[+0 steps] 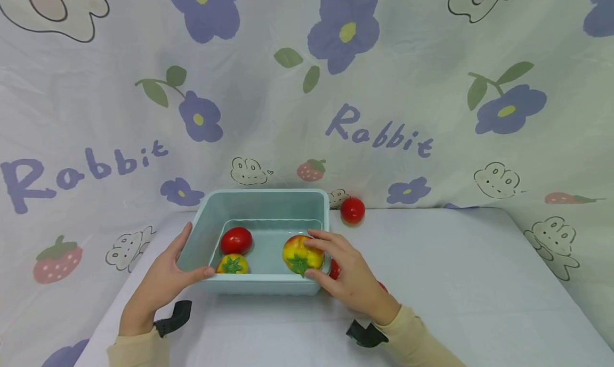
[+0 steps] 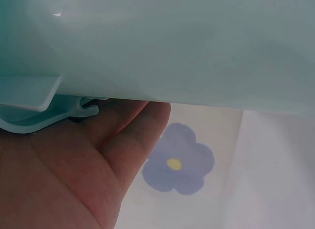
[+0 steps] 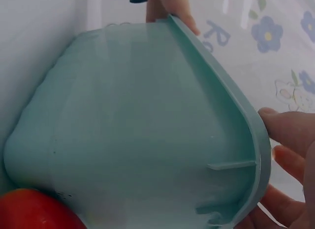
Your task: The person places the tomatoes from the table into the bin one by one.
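Note:
A light blue-green plastic bin (image 1: 268, 285) stands on the white table. My left hand (image 1: 160, 274) grips its left side, the thumb over the front rim and the fingers under the rim in the left wrist view. My right hand (image 1: 352, 276) holds a lobed yellow-and-red fruit with a green star-shaped top (image 1: 302, 252) between thumb and fingers, over the bin's right end. Inside the bin at the left lie a shiny red round fruit (image 1: 236, 241) and a smaller-looking yellow fruit with a green top (image 1: 232, 263), partly hidden by the front rim.
A red ball-shaped fruit (image 1: 352, 211) lies behind the bin's right side. Another red fruit (image 1: 334, 269) is partly covered by my right hand, and a red sliver (image 1: 382, 286) shows beside the wrist. A patterned cloth (image 1: 268, 116) hangs behind the table.

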### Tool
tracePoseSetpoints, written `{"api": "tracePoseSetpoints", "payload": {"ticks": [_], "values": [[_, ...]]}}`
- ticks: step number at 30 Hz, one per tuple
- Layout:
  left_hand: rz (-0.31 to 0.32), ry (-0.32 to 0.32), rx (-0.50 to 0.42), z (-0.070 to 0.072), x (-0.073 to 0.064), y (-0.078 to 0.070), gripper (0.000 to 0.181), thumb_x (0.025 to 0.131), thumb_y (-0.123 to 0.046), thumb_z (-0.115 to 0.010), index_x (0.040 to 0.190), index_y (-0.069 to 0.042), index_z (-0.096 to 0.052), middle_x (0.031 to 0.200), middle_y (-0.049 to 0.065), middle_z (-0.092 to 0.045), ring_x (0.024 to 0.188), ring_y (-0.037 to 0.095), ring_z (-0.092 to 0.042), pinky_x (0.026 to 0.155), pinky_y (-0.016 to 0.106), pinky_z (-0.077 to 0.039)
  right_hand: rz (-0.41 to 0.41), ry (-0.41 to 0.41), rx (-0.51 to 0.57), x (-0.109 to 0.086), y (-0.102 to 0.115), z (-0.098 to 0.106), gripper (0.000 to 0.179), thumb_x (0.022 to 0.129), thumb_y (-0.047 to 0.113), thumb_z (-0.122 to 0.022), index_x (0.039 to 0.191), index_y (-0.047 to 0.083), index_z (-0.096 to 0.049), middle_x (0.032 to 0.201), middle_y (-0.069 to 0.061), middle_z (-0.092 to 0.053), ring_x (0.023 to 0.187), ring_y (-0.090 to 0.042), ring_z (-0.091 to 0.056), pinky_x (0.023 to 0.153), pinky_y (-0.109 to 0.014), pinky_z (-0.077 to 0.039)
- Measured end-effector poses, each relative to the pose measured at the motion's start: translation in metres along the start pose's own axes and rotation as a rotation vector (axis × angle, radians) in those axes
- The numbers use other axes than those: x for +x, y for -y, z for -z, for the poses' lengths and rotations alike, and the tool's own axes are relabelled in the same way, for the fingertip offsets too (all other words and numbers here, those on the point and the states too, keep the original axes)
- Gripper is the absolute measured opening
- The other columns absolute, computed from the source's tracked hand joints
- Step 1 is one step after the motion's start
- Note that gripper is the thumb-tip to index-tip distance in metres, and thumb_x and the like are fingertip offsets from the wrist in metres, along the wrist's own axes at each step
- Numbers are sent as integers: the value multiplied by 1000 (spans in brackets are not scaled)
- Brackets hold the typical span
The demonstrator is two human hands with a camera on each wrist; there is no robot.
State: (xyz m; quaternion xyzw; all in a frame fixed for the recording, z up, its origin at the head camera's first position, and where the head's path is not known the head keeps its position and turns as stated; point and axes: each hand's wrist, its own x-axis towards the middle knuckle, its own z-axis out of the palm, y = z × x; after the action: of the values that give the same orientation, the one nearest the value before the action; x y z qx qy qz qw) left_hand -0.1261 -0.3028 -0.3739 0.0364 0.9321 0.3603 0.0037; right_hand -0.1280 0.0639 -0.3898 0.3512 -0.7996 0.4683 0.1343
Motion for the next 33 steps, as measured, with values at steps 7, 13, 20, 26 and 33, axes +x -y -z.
{"api": "tracePoseSetpoints", "payload": {"ticks": [7,13,20,26,33], "values": [[2,-4,-8,-1,0,2,106,77,-37,-74,150,-19,1,151,22,-16,126,48,-30,89,72,-30,3,-42,-17,2,-4,10,47,83,24,-70,127,19,-53,136,0,-47,124,-17,-44,96,-38,-44],[0,-1,-8,0,-1,3,106,76,-37,-74,150,-20,1,152,20,-15,128,48,-28,91,71,-29,-63,-112,8,4,-1,28,48,80,12,-72,125,12,-55,130,-4,-51,116,-16,-50,91,-36,-49],[11,1,-7,-1,0,1,107,77,-38,-74,150,-20,2,151,22,-15,128,48,-27,91,71,-29,-137,-152,17,2,19,50,48,79,2,-71,124,4,-53,124,-10,-55,111,-18,-53,90,-25,-48],[-17,2,-11,0,1,4,106,77,-36,-74,150,-20,1,151,21,-16,128,47,-29,91,70,-30,-209,-149,69,-13,14,55,45,81,1,-68,123,2,-52,125,-13,-53,114,-20,-51,90,-25,-48],[-10,5,-16,1,1,1,105,77,-34,-74,150,-21,0,152,21,-14,129,48,-26,92,70,-29,-282,-158,82,-46,-19,53,46,83,6,-68,126,13,-52,126,-2,-52,112,-18,-51,89,-25,-49]]}}
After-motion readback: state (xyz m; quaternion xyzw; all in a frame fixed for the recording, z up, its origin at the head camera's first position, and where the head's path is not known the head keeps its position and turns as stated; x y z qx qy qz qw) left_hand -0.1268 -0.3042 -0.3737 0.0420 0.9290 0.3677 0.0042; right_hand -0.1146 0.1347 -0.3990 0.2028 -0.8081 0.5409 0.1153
